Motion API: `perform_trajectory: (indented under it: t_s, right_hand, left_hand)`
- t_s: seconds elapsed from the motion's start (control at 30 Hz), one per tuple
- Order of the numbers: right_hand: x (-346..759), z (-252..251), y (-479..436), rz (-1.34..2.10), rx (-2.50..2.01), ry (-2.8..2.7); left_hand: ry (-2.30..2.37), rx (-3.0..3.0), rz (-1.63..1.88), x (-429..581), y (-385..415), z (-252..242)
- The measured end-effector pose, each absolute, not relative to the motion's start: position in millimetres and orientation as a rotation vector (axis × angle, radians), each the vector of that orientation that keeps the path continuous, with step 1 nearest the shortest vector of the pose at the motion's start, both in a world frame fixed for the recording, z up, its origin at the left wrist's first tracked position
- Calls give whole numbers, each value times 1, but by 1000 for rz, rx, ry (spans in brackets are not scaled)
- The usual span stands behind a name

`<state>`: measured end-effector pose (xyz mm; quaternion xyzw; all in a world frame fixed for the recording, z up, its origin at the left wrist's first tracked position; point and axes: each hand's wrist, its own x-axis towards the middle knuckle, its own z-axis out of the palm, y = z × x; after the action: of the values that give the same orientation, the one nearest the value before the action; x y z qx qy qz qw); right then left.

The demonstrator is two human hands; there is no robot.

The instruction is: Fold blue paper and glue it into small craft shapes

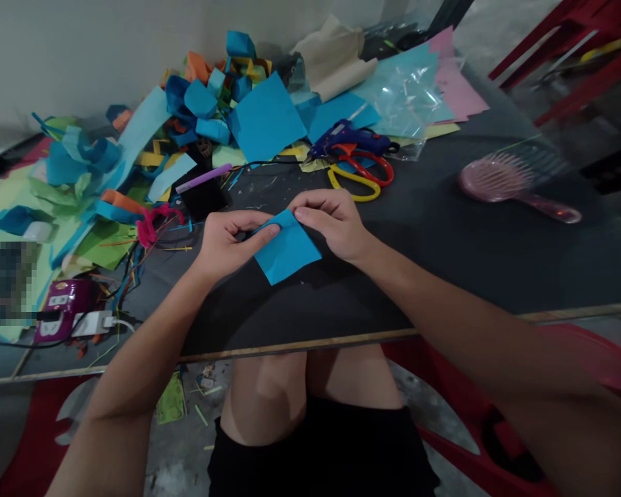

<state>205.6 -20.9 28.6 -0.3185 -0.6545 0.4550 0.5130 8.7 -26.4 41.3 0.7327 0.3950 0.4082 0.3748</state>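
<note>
Both hands hold a small square of blue paper (288, 252) above the dark tabletop, tilted with one corner toward me. My left hand (232, 241) pinches its upper left edge between thumb and fingers. At the top corner, my right hand (328, 219) grips the sheet with thumb and forefinger. Just beyond the right hand lie scissors (356, 185) with one yellow and one red handle loop. Behind them rests a dark blue glue gun (344, 140). A larger blue paper sheet (268, 119) lies farther back.
Cut and folded coloured paper (201, 100) is heaped along the back. A purple pen (203, 178) lies left of centre. At left are a purple power strip (62, 310) and a white charger (90, 323). A pink hairbrush (497, 178) lies at right, and clear plastic (406, 93) at the back.
</note>
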Motion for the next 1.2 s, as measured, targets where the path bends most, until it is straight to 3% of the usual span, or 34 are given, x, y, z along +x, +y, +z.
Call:
perform_trajectory:
  t_s: [0.23,1.2]
  right_hand:
    - [201,22,-17,1018,-827,-1513]
    - [199,26,-20,915,-1049,-1517]
  left_hand:
    - [1123,1832,1254,12,-18,32]
    - [1241,2147,1329,16,-27,33]
